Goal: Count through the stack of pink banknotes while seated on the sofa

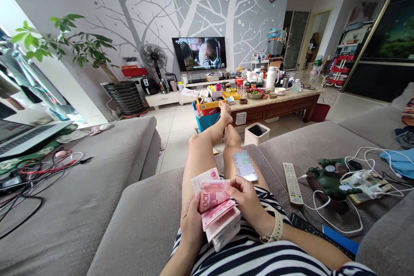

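My left hand (191,221) is closed round a thick stack of pink and white banknotes (223,228) above my lap. The top note is bent and shows the number 100. My right hand (245,196) pinches the edge of a pink banknote (216,189) at the top of the stack between thumb and fingers. Another note (207,177) sticks out at the far side, past the left fingers. A phone (246,167) lies on my right thigh, its screen partly blurred. A pale watch (276,227) is on my right wrist.
Right of me on the grey sofa lie a remote control (293,183), a dark green figure (331,177) and a power strip (368,187) with white cables. A laptop (35,140) and tangled cables (35,181) are at left. Ahead stand a cluttered coffee table (274,114) and a bin (256,136).
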Action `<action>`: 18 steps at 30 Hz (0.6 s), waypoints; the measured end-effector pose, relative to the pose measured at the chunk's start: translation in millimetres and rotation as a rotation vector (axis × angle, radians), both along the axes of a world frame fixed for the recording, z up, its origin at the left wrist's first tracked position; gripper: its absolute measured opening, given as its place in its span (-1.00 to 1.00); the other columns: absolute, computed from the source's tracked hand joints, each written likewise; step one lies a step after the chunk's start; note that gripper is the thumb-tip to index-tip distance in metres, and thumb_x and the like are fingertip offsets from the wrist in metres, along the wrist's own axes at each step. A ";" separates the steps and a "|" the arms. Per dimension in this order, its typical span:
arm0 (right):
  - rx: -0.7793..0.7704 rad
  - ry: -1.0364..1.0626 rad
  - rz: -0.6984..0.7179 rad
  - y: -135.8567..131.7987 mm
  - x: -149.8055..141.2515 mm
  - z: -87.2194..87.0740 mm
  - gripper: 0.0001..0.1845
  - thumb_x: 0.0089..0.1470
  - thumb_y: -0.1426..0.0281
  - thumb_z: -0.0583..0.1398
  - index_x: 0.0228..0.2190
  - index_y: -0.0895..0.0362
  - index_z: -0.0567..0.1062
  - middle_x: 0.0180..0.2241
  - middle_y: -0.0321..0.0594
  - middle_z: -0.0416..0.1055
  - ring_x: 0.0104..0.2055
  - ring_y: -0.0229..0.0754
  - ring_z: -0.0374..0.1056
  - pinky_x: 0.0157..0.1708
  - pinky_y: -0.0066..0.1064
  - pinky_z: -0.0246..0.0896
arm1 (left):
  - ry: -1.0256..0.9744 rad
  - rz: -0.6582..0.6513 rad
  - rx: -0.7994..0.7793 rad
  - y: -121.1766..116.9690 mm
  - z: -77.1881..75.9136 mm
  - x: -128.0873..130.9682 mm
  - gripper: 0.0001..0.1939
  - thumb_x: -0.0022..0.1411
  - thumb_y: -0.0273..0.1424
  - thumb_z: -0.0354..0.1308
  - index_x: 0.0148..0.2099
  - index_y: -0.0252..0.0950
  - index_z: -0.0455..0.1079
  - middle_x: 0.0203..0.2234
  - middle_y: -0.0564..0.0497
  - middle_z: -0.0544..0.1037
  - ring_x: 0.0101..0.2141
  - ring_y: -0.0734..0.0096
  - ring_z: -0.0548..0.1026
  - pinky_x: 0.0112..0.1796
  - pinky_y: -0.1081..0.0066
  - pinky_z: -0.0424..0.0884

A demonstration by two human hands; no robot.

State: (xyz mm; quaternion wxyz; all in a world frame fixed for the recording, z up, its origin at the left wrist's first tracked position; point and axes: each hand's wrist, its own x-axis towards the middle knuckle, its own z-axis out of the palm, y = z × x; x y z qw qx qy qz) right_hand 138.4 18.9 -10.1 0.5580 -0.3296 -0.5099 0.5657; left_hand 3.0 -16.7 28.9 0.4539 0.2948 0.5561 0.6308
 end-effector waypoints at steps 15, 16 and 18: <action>-0.009 0.015 0.016 -1.0 0.1 -0.3 -0.77 -0.01 0.29 0.24 -0.52 0.18 0.35 -0.54 -0.36 0.25 -0.50 -0.31 0.14 -0.46 -0.47 0.04 | 0.040 0.018 -0.063 -0.1 1.1 1.7 -0.85 -0.09 -0.34 0.09 -0.57 -0.24 0.44 -0.45 -0.06 0.59 -0.32 0.19 0.50 -0.23 0.32 0.41; -0.007 0.013 0.016 -0.9 0.1 -0.4 -0.76 -0.01 0.29 0.24 -0.52 0.18 0.35 -0.54 -0.36 0.25 -0.50 -0.32 0.13 -0.46 -0.47 0.03 | 0.039 0.019 -0.063 0.0 0.5 1.5 -0.85 -0.09 -0.34 0.10 -0.57 -0.25 0.45 -0.44 -0.06 0.59 -0.32 0.19 0.50 -0.23 0.32 0.41; -0.004 0.010 0.014 -0.7 0.0 -0.6 -0.76 -0.01 0.29 0.25 -0.52 0.18 0.35 -0.55 -0.36 0.25 -0.50 -0.32 0.13 -0.46 -0.48 0.03 | 0.047 0.032 -0.063 0.4 -1.3 0.9 -0.84 -0.09 -0.33 0.10 -0.57 -0.25 0.45 -0.43 -0.06 0.59 -0.33 0.21 0.49 -0.23 0.33 0.41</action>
